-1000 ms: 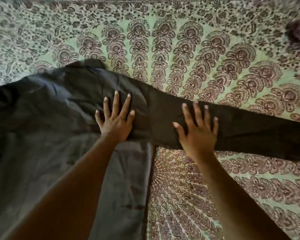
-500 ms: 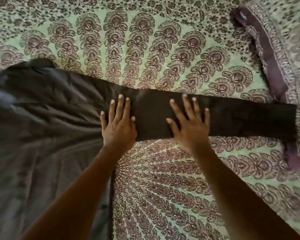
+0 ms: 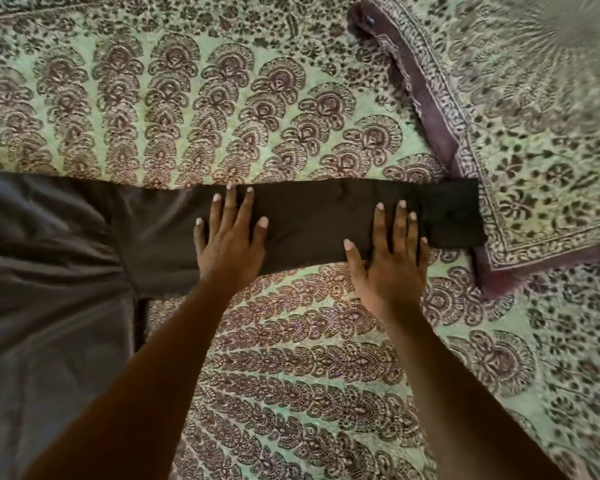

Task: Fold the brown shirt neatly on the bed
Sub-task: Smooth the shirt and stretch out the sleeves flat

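Note:
The brown shirt (image 3: 49, 271) lies spread on the bed, its body at the left edge of view. One long sleeve (image 3: 309, 223) stretches flat to the right, and its cuff end overlaps a pillow. My left hand (image 3: 229, 244) presses flat on the sleeve near its middle, fingers straight and spread. My right hand (image 3: 390, 258) presses flat on the sleeve farther right, close to the cuff, with its palm over the sleeve's near edge.
The bed is covered by a green sheet (image 3: 291, 375) with a brown fan pattern. A pillow (image 3: 534, 150) in matching print with a purple border lies at the upper right, under the sleeve's end.
Both hands have slid rightward along the sleeve, from the shoulder area toward the cuff. The view has shifted right, bringing the pillow into sight.

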{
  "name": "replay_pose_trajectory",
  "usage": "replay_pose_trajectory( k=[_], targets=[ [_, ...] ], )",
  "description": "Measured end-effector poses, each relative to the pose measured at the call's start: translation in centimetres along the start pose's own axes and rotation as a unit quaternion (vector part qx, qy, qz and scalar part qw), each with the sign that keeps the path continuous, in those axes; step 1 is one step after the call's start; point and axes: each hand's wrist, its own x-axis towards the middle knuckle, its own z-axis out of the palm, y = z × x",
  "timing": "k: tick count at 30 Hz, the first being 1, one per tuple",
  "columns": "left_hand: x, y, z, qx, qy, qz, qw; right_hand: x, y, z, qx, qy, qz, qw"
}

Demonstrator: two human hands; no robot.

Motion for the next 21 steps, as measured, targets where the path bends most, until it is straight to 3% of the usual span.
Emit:
replay_pose_trajectory(
  k=[3, 7, 9, 11, 13, 16, 21],
  targets=[
    [0.5, 0.0, 0.3, 0.038, -0.025, -0.012, 0.999, -0.1, 1.1, -0.6, 0.005, -0.011, 0.012, 1.000],
    [0.6, 0.3, 0.7, 0.062, -0.024, -0.032, 0.997, 0.7, -2.8, -1.6, 0.054, -0.006, 0.062, 0.997],
    [0.6, 0.3, 0.8, 0.069, -0.022, -0.032, 0.997, 1.3, -6.0, -1.7, 0.068, 0.003, -0.049, 0.996],
    [0.7, 0.2, 0.9, 0.074, -0.027, -0.030, 0.996, 2.0, -8.9, -1.0, 0.088, -0.047, -0.170, 0.980],
    [0.8, 0.1, 1.0, 0.076, -0.026, -0.029, 0.996, 2.6, -9.9, -0.2, 0.063, -0.096, -0.226, 0.967],
    [0.9, 0.2, 0.9, 0.077, -0.038, -0.032, 0.996, 3.1, -7.1, 0.1, 0.013, -0.072, -0.211, 0.975],
    [0.8, 0.5, 0.5, 0.078, -0.052, -0.035, 0.995, 4.3, 1.3, -1.3, -0.031, -0.021, -0.109, 0.993]
  ],
)
